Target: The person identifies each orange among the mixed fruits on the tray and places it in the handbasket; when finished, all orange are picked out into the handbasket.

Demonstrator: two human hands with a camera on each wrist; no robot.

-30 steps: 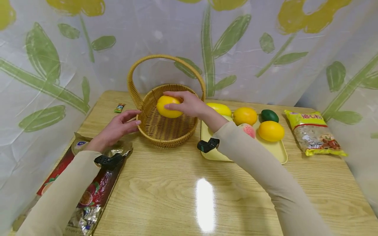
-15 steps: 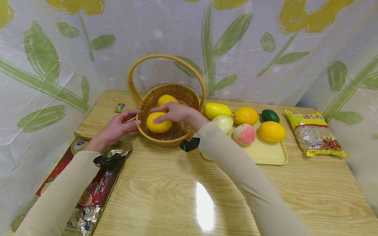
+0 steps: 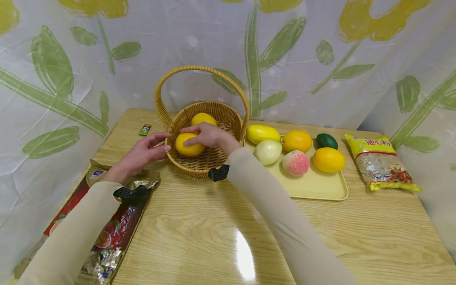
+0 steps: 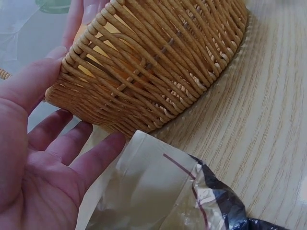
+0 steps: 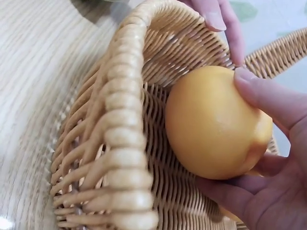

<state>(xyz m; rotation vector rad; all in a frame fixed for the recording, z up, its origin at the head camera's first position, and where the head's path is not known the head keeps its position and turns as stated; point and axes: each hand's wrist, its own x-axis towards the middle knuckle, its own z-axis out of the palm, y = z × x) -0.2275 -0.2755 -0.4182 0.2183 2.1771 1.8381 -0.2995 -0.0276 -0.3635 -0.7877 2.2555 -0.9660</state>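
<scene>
In the head view, my right hand (image 3: 210, 135) is inside the wicker basket (image 3: 199, 171), gripping a round yellow-orange fruit (image 3: 188, 144) near the left wall. The right wrist view has the thumb on one side of this fruit (image 5: 216, 122) and fingers beneath it. A second yellow fruit (image 3: 204, 118) sits farther back in the basket. My left hand (image 3: 144, 151) rests at the basket's left rim with relaxed fingers. In the left wrist view, its thumb is right at the rim and its fingertips (image 4: 112, 141) are spread along the outer wall.
Right of the basket, a pale yellow tray (image 3: 317, 194) bears a peach (image 3: 295, 162), a whitish fruit (image 3: 268, 151), a dark green fruit (image 3: 326, 141) and several yellow ones. A yellow food bag (image 3: 382, 162) lies farther right. Long foil packets (image 3: 114, 233) lie under the left forearm; a small sachet (image 3: 145, 129) lies behind.
The right hand has gone from holding a fruit above the basket down to its left side with a fruit in its grip. A second fruit now shows behind. The left hand stays put.
</scene>
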